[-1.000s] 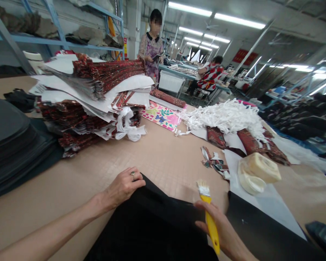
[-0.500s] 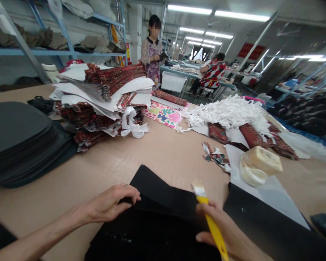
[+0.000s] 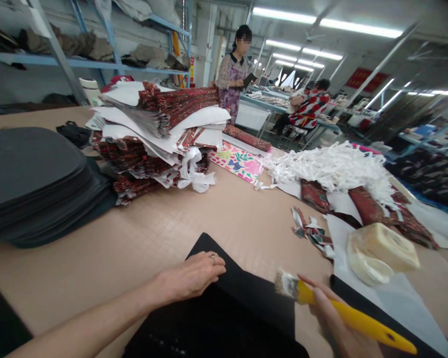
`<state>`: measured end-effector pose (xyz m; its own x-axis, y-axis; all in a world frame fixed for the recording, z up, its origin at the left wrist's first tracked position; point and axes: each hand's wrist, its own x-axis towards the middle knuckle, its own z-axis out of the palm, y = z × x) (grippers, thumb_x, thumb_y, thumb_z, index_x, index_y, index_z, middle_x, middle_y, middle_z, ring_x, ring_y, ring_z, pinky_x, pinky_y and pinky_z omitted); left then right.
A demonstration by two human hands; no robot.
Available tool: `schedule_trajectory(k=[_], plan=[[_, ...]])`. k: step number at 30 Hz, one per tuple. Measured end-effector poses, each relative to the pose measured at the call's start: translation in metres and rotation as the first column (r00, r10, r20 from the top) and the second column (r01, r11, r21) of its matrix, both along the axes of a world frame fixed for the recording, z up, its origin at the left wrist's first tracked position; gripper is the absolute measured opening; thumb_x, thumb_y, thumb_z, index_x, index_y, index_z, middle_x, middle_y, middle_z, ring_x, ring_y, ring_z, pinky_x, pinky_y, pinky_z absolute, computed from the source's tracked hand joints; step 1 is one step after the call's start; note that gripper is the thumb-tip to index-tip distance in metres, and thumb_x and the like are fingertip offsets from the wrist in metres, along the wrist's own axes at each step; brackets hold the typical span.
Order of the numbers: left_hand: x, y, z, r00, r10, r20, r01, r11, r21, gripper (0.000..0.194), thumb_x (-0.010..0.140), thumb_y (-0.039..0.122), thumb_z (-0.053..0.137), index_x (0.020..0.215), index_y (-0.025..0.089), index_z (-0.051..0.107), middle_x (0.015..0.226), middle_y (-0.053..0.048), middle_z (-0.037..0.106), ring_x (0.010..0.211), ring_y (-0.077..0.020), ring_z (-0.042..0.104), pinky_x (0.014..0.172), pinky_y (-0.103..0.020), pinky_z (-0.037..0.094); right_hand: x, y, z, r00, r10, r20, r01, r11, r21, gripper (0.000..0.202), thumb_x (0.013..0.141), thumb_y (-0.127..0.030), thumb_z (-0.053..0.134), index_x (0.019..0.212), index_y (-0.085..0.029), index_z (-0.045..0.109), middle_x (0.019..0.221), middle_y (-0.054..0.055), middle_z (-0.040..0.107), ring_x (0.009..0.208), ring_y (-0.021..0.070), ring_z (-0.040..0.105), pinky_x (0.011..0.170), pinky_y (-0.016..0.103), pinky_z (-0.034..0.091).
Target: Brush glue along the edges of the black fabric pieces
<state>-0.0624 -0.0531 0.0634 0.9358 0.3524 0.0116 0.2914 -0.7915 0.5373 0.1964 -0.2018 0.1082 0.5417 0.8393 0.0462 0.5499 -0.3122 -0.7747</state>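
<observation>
My right hand [image 3: 332, 311] holds a flat paintbrush [image 3: 354, 318] by its yellow handle. Its pale, whitish bristles point left, over the edge of a black sheet of material [image 3: 254, 293]. On the upper left part of that sheet is my left hand [image 3: 194, 276], fingers closed together and pressed on a folded-over flap. A ring is on one of its fingers. Small white specks show on the lower black surface. Beyond the brush, a cream-coloured tub [image 3: 386, 248] rests on white paper [image 3: 406, 298]. The fingertips of my left hand are partly hidden.
A stack of dark rounded panels [image 3: 30, 169] stands at the left. Bundled red patterned pieces with white paper [image 3: 153, 134] rise behind it. White strips [image 3: 328, 166] lie over patterned rolls at right, near small scraps [image 3: 311, 231]. One person [image 3: 233, 74] stands beyond the table; another sits farther back.
My left hand has moved right along the black sheet, its fingers now pressed down. My right hand has shifted right and turned the brush from nearly upright to lying sideways.
</observation>
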Motion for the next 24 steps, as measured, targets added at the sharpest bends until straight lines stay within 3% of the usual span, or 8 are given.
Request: schedule_trajectory(k=[3,9,13,16,20,24], plan=[[-0.015,0.010,-0.018,0.993,0.110,-0.031,-0.109,0.994,0.032,0.024,0.089,0.013,0.050,0.112,0.014,0.054,0.122,-0.010,0.056,0.117,-0.0228,0.050,0.107,-0.037,0.035,-0.026,0.044,-0.006,0.983,-0.047,-0.179,0.042,0.999,-0.034,0.038,0.078,-0.051,0.056,0.101,-0.023,0.070,0.058,-0.001,0.065,0.065,0.0183,0.065,0.064,0.024,0.052],[-0.039,0.017,-0.045,0.962,0.258,-0.087,-0.258,0.966,0.020,0.035,0.093,0.023,0.046,0.125,0.009,0.049,0.133,-0.014,0.048,0.127,-0.0245,0.041,0.109,-0.038,0.034,-0.071,0.115,-0.041,0.938,0.176,-0.299,-0.186,0.983,-0.005,0.040,0.075,-0.050,0.059,0.097,-0.018,0.069,0.076,0.003,0.070,0.055,0.0147,0.059,0.055,0.025,0.052],[-0.039,0.018,-0.048,0.946,0.312,-0.088,-0.313,0.950,0.007,0.037,0.092,0.023,0.046,0.126,0.008,0.049,0.133,-0.015,0.048,0.128,-0.0256,0.040,0.107,-0.039,0.036,-0.088,0.144,-0.066,0.911,0.344,-0.229,-0.329,0.939,0.104,0.030,0.074,-0.045,0.062,0.087,-0.020,0.072,0.092,0.008,0.073,0.082,0.0214,0.067,0.079,0.032,0.054],[-0.038,0.018,-0.048,0.931,0.360,-0.055,-0.360,0.933,0.004,0.037,0.092,0.023,0.045,0.126,0.008,0.050,0.130,-0.015,0.051,0.125,-0.0264,0.042,0.106,-0.040,0.039,-0.097,0.158,-0.080,0.864,0.469,-0.182,-0.445,0.882,0.157,0.024,0.079,-0.039,0.061,0.091,-0.020,0.071,0.096,0.009,0.073,0.094,0.0233,0.067,0.085,0.035,0.053],[-0.038,0.016,-0.050,0.924,0.383,-0.017,-0.382,0.923,0.047,0.036,0.091,0.022,0.044,0.122,0.006,0.052,0.126,-0.017,0.053,0.121,-0.0271,0.047,0.104,-0.039,0.041,-0.097,0.161,-0.095,0.820,0.569,-0.061,-0.552,0.814,0.178,0.021,0.081,-0.036,0.060,0.094,-0.022,0.070,0.093,0.008,0.073,0.087,0.0221,0.068,0.081,0.037,0.054],[-0.039,0.013,-0.060,0.922,0.387,0.016,-0.387,0.916,0.105,0.037,0.093,0.024,0.042,0.124,0.005,0.051,0.127,-0.017,0.053,0.121,-0.0267,0.047,0.104,-0.038,0.041,-0.077,0.141,-0.097,0.830,0.553,0.068,-0.557,0.823,0.109,0.021,0.081,-0.040,0.060,0.087,-0.023,0.071,0.081,0.007,0.073,0.074,0.0218,0.068,0.070,0.035,0.056]])
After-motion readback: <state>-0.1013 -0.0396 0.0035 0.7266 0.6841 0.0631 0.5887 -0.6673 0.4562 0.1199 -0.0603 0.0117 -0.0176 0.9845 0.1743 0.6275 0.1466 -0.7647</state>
